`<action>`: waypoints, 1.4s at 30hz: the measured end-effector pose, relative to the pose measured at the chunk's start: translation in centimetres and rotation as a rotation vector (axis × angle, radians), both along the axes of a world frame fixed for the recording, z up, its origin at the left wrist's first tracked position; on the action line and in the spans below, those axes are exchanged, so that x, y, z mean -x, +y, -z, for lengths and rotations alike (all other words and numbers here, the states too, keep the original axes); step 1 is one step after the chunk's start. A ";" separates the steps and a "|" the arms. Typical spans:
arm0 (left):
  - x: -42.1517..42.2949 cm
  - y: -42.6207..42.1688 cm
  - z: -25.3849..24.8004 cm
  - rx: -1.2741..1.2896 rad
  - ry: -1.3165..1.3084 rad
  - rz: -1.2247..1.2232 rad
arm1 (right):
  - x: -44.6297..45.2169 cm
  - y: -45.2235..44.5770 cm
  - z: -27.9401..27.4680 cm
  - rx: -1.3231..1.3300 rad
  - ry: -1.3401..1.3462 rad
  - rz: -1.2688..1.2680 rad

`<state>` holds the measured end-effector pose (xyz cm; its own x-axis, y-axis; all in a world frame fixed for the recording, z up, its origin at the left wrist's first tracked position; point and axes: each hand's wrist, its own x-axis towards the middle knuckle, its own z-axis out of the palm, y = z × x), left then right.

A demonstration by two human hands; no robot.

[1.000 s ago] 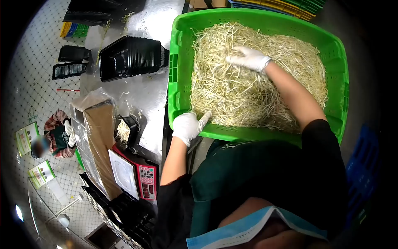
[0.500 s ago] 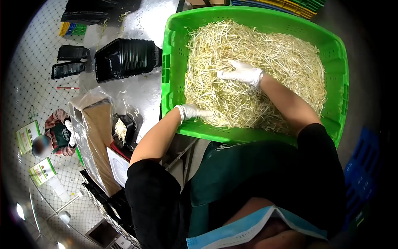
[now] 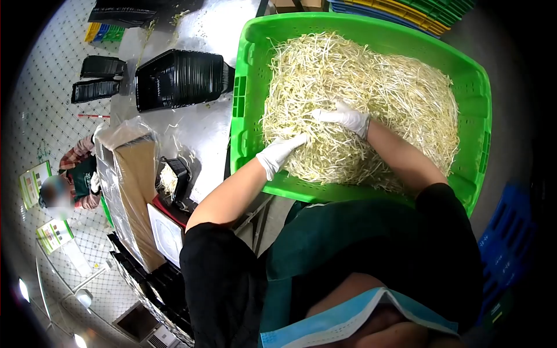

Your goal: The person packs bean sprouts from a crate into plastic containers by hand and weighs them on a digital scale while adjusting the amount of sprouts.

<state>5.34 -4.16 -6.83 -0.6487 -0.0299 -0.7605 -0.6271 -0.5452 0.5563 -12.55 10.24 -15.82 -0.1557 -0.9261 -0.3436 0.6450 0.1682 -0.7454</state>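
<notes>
Sprouts [image 3: 325, 64] in green tub [image 3: 469, 133], upper right
Left hand [image 3: 278, 154] and right hand [image 3: 348, 119] touch them, fingers partly open; can't tell any grip.

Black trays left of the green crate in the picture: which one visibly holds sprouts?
The tray beside the scale: pale sprouts show inside it, whereas none show in the large nested stack near the crate.

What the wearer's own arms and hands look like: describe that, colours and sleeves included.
The left hand and the right hand wear close-fitting, wrist-length white gloves. Black fabric sleeves end above bare forearms. No markings can be made out.
</notes>
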 end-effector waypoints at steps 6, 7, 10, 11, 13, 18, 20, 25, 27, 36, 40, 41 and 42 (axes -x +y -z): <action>0.5 2.8 -3.6 0.093 0.338 -0.047 | 0.3 1.8 -4.6 0.122 0.080 -0.057; 0.4 3.7 -4.5 0.094 0.321 -0.057 | 0.4 3.2 -9.4 -0.048 0.068 0.009; 2.2 7.1 -10.1 0.164 0.478 -0.057 | 2.0 6.6 -15.2 -0.092 0.155 0.155; 3.2 7.7 -11.6 0.239 0.545 0.039 | 3.1 8.0 -16.8 -0.050 0.265 0.197; 5.0 8.9 -14.2 0.215 0.626 0.111 | 5.7 11.8 -19.7 -0.045 0.439 0.268; 10.1 12.0 -14.1 0.409 0.867 0.299 | 11.4 21.3 -27.0 -0.106 0.796 0.341; 12.2 11.2 -12.0 0.650 0.802 0.556 | 7.6 20.1 -28.2 -0.086 1.240 0.275; 7.9 5.5 -6.0 1.103 0.479 1.268 | -2.4 20.0 -17.5 -0.525 2.049 -0.438; 3.0 3.6 -5.5 1.217 0.526 1.240 | -5.6 21.2 -14.8 -0.565 1.776 -0.605; -3.0 5.0 -5.3 1.058 0.428 0.743 | -0.7 23.7 -20.8 -0.541 1.226 0.326; -1.8 6.9 -4.9 1.252 0.556 0.826 | 5.0 16.6 -18.4 -0.498 1.264 0.523; -1.4 6.8 -5.0 1.289 0.511 0.929 | 7.1 15.1 -15.5 -0.401 1.380 0.502; -1.4 6.9 -5.2 1.294 0.508 0.931 | 7.6 12.8 -16.5 -0.728 1.509 0.308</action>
